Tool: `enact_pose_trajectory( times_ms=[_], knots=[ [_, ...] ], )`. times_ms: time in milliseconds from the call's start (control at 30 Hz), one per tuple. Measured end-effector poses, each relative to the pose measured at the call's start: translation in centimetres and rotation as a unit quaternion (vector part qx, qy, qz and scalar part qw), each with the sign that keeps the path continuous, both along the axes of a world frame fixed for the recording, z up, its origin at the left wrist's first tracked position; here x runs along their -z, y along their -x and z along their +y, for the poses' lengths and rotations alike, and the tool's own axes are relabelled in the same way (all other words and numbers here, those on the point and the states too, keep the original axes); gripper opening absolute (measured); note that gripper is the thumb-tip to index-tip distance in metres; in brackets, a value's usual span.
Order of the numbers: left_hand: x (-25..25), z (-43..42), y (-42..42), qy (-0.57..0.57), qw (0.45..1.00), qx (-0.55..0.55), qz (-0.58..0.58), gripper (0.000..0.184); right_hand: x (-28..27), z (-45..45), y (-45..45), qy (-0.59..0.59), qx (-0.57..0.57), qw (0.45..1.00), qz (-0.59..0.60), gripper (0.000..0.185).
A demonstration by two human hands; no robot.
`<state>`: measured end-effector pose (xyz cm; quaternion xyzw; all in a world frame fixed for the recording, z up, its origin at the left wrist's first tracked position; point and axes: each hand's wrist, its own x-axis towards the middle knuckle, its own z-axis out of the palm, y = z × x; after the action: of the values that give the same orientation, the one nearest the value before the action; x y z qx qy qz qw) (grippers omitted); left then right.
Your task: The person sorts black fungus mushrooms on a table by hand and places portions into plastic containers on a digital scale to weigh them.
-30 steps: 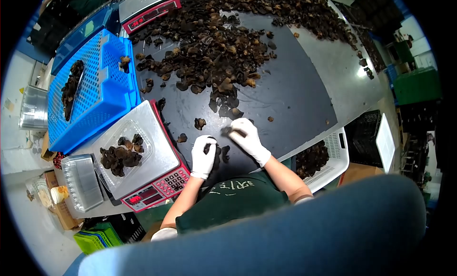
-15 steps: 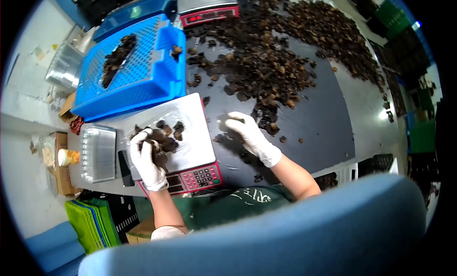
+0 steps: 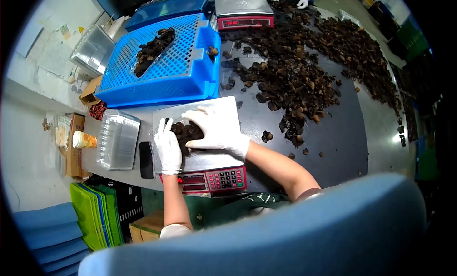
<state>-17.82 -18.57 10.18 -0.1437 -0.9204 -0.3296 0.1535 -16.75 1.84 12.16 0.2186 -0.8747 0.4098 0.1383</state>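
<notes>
Dark brown mushroom-like pieces point(image 3: 186, 131) lie heaped in a clear plastic tray, mostly hidden by my hands, on the metal pan point(image 3: 227, 123) of a red weighing scale point(image 3: 226, 180). My left hand point(image 3: 169, 150), in a white glove, stands along the heap's left side with its fingers stretched upward. From the right, my gloved right hand point(image 3: 214, 130) reaches over the pan. Its thumb and fingers are spread around the heap's right side, touching it. Both hands are open and cup the pieces between them.
A blue perforated crate point(image 3: 185, 78) stands behind the scale, with a filled tray on top. Clear containers point(image 3: 119, 140), a phone point(image 3: 146, 160) and a paper cup point(image 3: 84, 140) are at left. A large pile of mushroom-like pieces point(image 3: 295, 80) covers the table's far side. A co-worker's gloved hands point(image 3: 303, 3) show beyond.
My right hand has moved left from above the table onto the heap. My left hand has straightened its fingers beside the pieces. The view has shifted, bringing a co-worker's hands into sight.
</notes>
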Motion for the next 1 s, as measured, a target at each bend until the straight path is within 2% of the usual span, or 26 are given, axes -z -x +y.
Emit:
enact_pose_trajectory(
  times_ms=[67,133,200,233,300,333,367,433,467,500,567,600,700,733,767,833,867,900,967,1000],
  knots=[
    [-0.1,-1.4,0.3,-0.13,0.99,0.02,-0.05,0.048,-0.9,1.5,-0.5,0.112,0.002,0.994,-0.019,0.063],
    [-1.1,-2.6,0.1,-0.173,0.982,0.013,-0.077,0.05,-1.8,3.7,-1.0,0.225,0.035,0.972,-0.049,0.046],
    [-1.9,-4.1,0.0,-0.259,0.94,-0.018,-0.22,0.054,-0.7,7.0,-1.9,0.18,0.108,0.975,-0.067,0.036],
    [-2.3,-4.4,-0.1,-0.242,0.947,-0.029,-0.21,0.057,2.6,9.1,-2.0,0.106,0.152,0.982,-0.044,0.033],
    [-2.8,-5.2,-0.3,-0.274,0.937,-0.036,-0.212,0.055,5.3,12.0,-3.4,0.025,0.17,0.983,-0.065,0.031],
    [-0.7,-7.1,0.4,-0.179,0.976,-0.027,-0.123,0.05,7.2,13.4,-4.1,-0.02,0.163,0.982,-0.093,0.034],
    [-1.9,-6.9,0.1,-0.204,0.968,-0.037,-0.138,0.039,8.8,14.3,-5.0,-0.065,0.157,0.978,-0.122,0.038],
    [-2.8,-6.5,0.0,-0.166,0.98,0.007,-0.106,0.037,10.7,14.4,-7.8,-0.187,0.155,0.965,-0.104,0.046],
    [-2.8,-6.4,0.1,-0.121,0.987,0.027,-0.098,0.042,11.5,14.3,-9.0,-0.206,0.132,0.956,-0.16,0.052],
    [-3.5,-5.7,-0.1,-0.057,0.994,0.069,-0.056,0.058,11.1,14.0,-10.4,-0.247,0.115,0.955,-0.119,0.054],
    [-3.3,-5.2,0.5,0.123,0.986,0.111,-0.028,0.081,10.2,13.5,-12.9,-0.253,0.085,0.955,-0.126,0.057],
    [-2.6,-5.0,0.8,0.159,0.979,0.122,-0.033,0.1,10.2,13.5,-14.3,-0.262,0.08,0.956,-0.109,0.058],
    [-2.0,-3.8,1.4,0.202,0.968,0.141,-0.056,0.108,9.1,13.8,-18.4,-0.275,0.057,0.949,-0.144,0.061],
    [-1.1,-3.8,1.8,0.129,0.975,0.166,-0.077,0.106,8.7,13.8,-19.8,-0.274,0.059,0.948,-0.147,0.063],
    [-0.1,-3.5,1.9,0.12,0.978,0.164,-0.044,0.1,8.2,13.8,-21.0,-0.267,0.056,0.95,-0.153,0.061],
    [-0.1,-2.8,1.7,0.124,0.977,0.168,-0.049,0.095,9.0,14.0,-23.6,-0.266,0.07,0.951,-0.141,0.053],
    [-0.1,-2.4,1.5,0.11,0.977,0.172,-0.054,0.093,9.3,14.1,-24.6,-0.248,0.085,0.958,-0.117,0.044],
    [-0.2,-2.1,1.2,0.116,0.975,0.177,-0.064,0.097,9.8,14.4,-25.3,-0.225,0.099,0.963,-0.115,0.037],
    [-0.3,-1.3,0.7,0.119,0.974,0.18,-0.065,0.102,11.1,15.3,-25.4,-0.248,0.117,0.951,-0.139,0.031],
    [-0.4,-0.9,0.5,0.121,0.974,0.183,-0.064,0.102,11.0,15.6,-24.4,-0.242,0.14,0.942,-0.186,0.027]
  ],
)
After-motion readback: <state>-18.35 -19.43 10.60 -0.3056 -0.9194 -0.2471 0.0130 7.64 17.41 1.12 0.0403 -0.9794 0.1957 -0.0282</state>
